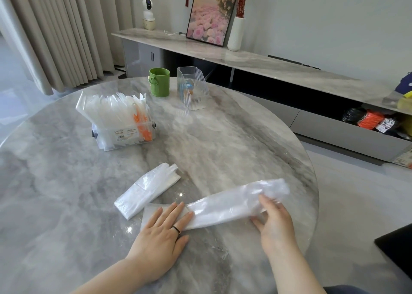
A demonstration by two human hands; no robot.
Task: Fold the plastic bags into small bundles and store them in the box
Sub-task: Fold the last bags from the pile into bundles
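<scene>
— Any writing that can be read?

— Only a white label on the front of the clear box point(124, 135); its print is too small to make out; the box stands on the far left of the marble table point(66, 182), crammed with upright white bags and one orange one.

— What else is around?

— A green cup point(159, 82) and a ribbed clear holder point(193, 88) stand side by side beyond the box; on the sideboard behind are a small white camera point(148, 10), a framed picture of pink roses point(210, 15) and a white vase point(236, 34); nothing lies between the hands and the box but a folded bag point(147, 190), flat on the table just left of the work.

— And the hands?

— The long bag point(225, 208) lies as a narrow strip across the near table; the left hand point(160, 233), a dark ring on one finger, presses its left end with fingers straight and spread; the right hand point(275, 222) grips the strip near its right end, fingers curled over the top, thumb at the near edge.
</scene>
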